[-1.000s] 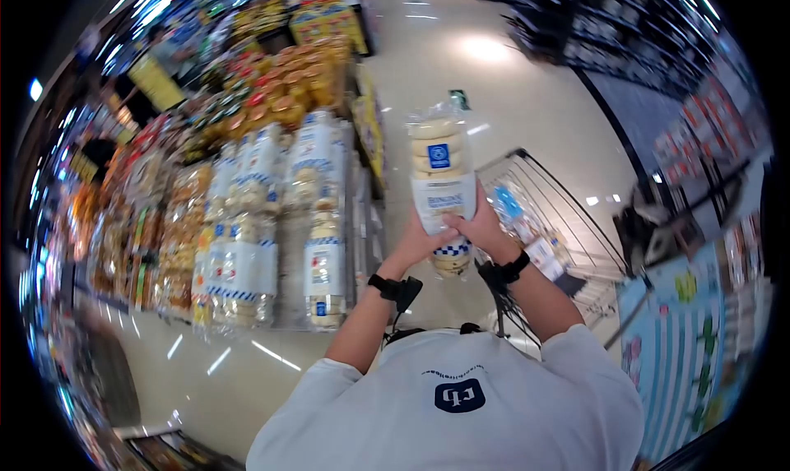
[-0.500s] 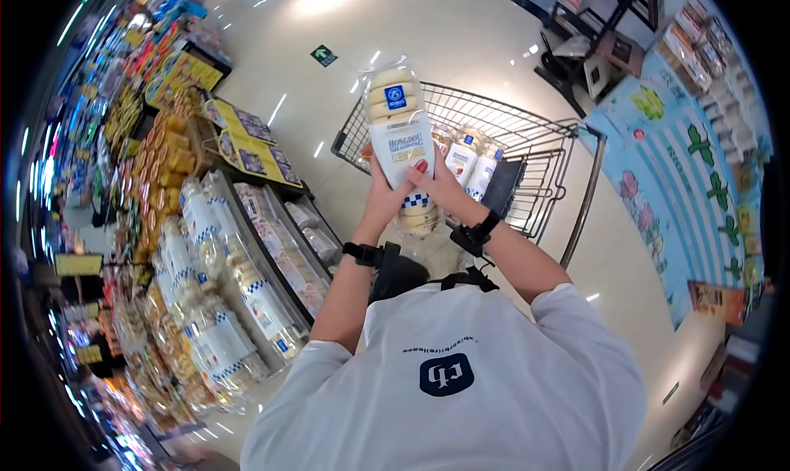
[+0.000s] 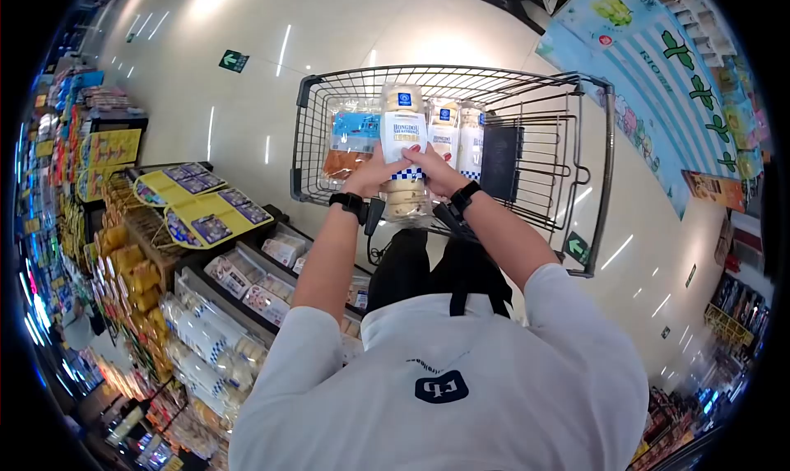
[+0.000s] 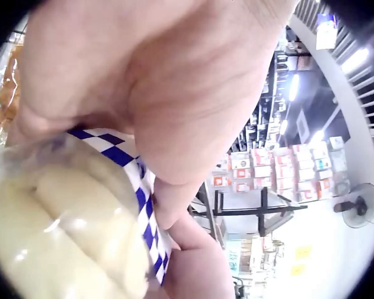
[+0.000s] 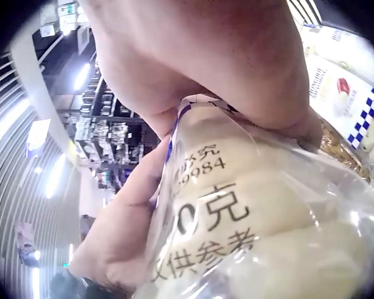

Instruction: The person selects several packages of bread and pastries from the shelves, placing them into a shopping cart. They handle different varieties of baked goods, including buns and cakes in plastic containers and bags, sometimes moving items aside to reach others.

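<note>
A long clear bag of pale round buns point(image 3: 405, 129) with a white label and blue checks stands roughly upright over the cart. My left hand point(image 3: 370, 175) grips its left side, and my right hand point(image 3: 434, 168) grips the right, thumbs on the label. In the left wrist view, buns point(image 4: 62, 224) bulge through the clear wrap below that hand. Printed characters show on the bag point(image 5: 237, 205) in the right wrist view. Behind it in the cart lie two similar bags of buns point(image 3: 445, 117) and a blue-labelled pack with orange-brown contents point(image 3: 354, 136).
The wire shopping cart point(image 3: 605, 167) is right in front of the person, with a dark panel point(image 3: 500, 162) inside. Shelves with more bagged buns point(image 3: 197, 331) and yellow price signs point(image 3: 218, 218) line the left. A blue striped display point(image 3: 658, 84) stands at the right.
The view has swung right, so the cart now lies straight ahead beneath the held bag. The bag is lower in view and over the cart; both hands keep their hold.
</note>
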A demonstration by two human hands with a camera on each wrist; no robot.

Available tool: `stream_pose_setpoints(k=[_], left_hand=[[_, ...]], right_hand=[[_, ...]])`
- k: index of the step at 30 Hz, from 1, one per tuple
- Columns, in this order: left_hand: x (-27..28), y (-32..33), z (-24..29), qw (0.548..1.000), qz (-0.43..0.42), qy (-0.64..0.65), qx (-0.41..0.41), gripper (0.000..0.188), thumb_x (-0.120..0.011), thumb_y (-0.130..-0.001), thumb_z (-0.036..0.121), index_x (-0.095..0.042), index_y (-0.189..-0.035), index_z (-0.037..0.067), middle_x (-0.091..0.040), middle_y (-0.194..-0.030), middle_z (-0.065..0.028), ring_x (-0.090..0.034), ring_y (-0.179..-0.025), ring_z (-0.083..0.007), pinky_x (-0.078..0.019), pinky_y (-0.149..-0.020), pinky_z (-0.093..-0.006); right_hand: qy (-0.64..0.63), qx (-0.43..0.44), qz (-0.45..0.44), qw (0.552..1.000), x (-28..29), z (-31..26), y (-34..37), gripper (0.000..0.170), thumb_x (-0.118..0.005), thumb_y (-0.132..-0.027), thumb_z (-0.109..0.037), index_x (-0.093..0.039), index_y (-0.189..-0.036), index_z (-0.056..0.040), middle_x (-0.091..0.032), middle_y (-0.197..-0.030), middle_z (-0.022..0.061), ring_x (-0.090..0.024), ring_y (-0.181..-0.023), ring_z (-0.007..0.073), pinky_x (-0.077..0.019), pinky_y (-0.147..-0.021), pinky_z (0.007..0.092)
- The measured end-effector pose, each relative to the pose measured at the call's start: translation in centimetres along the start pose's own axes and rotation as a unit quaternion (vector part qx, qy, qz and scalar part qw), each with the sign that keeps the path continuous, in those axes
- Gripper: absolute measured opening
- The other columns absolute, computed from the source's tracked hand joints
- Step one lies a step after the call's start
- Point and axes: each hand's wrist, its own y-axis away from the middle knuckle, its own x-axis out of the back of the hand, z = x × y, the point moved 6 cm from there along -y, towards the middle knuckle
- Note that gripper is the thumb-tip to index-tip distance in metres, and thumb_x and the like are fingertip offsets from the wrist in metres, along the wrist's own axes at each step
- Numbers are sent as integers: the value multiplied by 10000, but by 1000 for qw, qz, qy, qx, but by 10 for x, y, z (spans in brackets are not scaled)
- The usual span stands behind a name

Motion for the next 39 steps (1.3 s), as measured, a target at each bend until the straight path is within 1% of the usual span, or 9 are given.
stream_pose_setpoints(k=[5,15,18,24,29,32,35,37,39], left_hand=[[35,-95,-34,989,-126,-5,-77,834,-702,-828,37,-138,-1441,70,-438,-1358,-115,-464,-1229,-210,-425,-1002,-339],[54,-180,-139,991,-5,-136,-3,724,-659,-840,25,-240,-1424,110,-494,-1302,-113,-477,-1192,-195,-443,-953,-357],[57,-175,-140,998,-4,-66,21,717,-629,-860,29,-232,-1452,108,-487,-1324,-102,-470,-1214,-208,-406,-995,-349],[67,-191,-154,992,-9,-119,-35,673,-576,-841,-7,-278,-1439,70,-498,-1331,-110,-497,-1183,-191,-407,-986,-316],[90,-137,-119,987,105,-108,-53,463,-541,-880,86,-429,-1315,-21,-650,-1030,-108,-602,-794,-131,-495,-624,-273],[99,-53,-85,971,184,-89,-120,395,-572,-906,157,-500,-1238,-44,-639,-890,-106,-614,-817,-153,-502,-684,-288],[91,54,-57,927,311,-117,-175,343,-564,-923,182,-538,-1192,-29,-646,-887,-120,-629,-838,-190,-506,-725,-325],[78,125,-57,885,400,-144,-191,322,-558,-928,191,-553,-1172,-19,-651,-892,-133,-637,-844,-217,-506,-742,-347],[61,181,-79,853,465,-189,-141,280,-540,-897,175,-587,-1106,-5,-641,-942,-216,-621,-857,-360,-489,-769,-410]], right_hand=[[22,51,46,997,50,54,-83,533,-587,-920,-110,-290,-1357,-38,-489,-1280,104,-493,-1142,191,-410,-992,343],[271,57,191,942,104,100,-131,397,-584,-851,-14,-407,-1198,59,-582,-1068,184,-630,-861,237,-531,-709,347],[270,25,189,944,102,94,-125,523,-582,-810,-12,-379,-1290,29,-552,-1201,208,-543,-1142,268,-439,-956,361],[426,35,130,895,97,89,-120,568,-587,-826,-71,-359,-1335,39,-566,-1210,245,-570,-1125,333,-455,-935,376],[514,51,80,853,114,92,-107,532,-625,-822,-204,-459,-1255,57,-636,-1034,272,-630,-925,406,-487,-851,421],[521,-68,-78,847,46,56,-30,660,-647,-852,-397,-446,-1291,53,-590,-1156,237,-597,-1004,314,-477,-880,396],[598,-37,-321,733,6,80,31,736,-646,-857,-434,-390,-1343,56,-487,-1295,278,-535,-1122,353,-449,-940,403],[723,130,-362,574,-2,90,65,688,-626,-862,-301,-334,-1379,46,-497,-1288,308,-516,-1174,408,-415,-985,422],[734,-33,-334,591,20,111,45,764,-590,-849,-177,-176,-1451,47,-480,-1322,311,-508,-1219,391,-418,-1002,402]])
